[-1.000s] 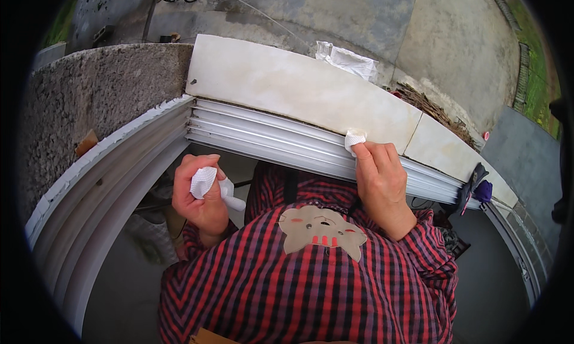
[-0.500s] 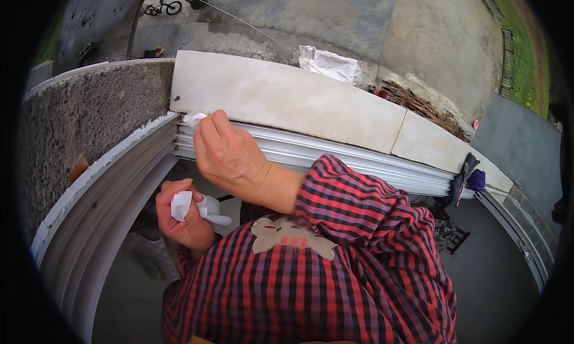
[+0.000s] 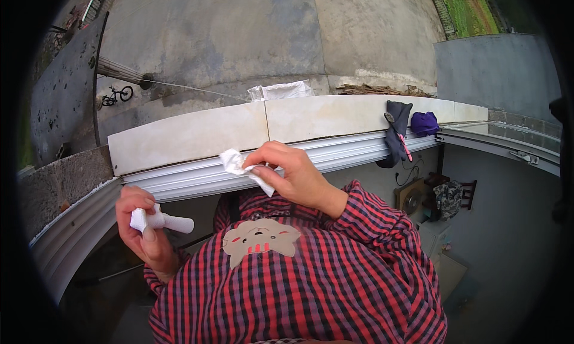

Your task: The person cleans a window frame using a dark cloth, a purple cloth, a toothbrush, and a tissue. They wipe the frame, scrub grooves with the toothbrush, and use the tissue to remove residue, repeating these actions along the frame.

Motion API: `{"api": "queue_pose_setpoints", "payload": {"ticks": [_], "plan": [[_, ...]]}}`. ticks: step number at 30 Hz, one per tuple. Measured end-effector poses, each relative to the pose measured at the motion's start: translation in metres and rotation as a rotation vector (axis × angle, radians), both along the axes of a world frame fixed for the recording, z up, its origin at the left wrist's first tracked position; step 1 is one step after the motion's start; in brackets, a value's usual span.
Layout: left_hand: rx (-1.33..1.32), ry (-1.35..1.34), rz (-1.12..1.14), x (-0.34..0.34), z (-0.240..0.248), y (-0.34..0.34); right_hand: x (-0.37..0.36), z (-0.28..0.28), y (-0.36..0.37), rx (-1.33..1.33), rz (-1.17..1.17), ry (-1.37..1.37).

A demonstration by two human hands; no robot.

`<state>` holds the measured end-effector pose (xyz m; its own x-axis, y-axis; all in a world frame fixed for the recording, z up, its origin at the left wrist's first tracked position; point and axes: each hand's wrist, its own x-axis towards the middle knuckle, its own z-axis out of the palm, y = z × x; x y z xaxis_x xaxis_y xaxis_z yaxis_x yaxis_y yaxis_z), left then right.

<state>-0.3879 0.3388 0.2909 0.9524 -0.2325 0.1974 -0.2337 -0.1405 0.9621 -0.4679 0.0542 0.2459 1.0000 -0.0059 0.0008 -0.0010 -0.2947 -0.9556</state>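
Note:
My right hand pinches a crumpled white paper towel just above the white window track. My left hand is closed around a white bundle near the left end of the track. Part of that bundle is textured like folded paper towel, and a smooth rounded white piece sticks out toward the right; whether it is one thing or two I cannot tell. Beyond the track runs the pale stone sill.
A dark cloth item with a pink strip hangs over the track on the right, beside a purple bundle. An open window sash stands at far right. Rough wall borders the left. Beyond the sill lies a concrete yard far below.
The right hand has lifted the paper towel out of the track's left corner and moved right. The left hand still holds its white bundle. The whole view has turned toward the right.

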Motion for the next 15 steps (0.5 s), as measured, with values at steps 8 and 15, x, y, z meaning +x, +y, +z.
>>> {"api": "queue_pose_setpoints", "payload": {"ticks": [8,15], "plan": [[0.341,-0.315,-0.679,-0.013,0.022,-0.218,-0.188,-0.007,-0.161,0.239,-0.733,0.081],[0.670,-1.066,-1.111,-0.073,-0.027,-0.412,-0.285,-0.001,-0.234,0.214,-1.009,-0.064]]}}
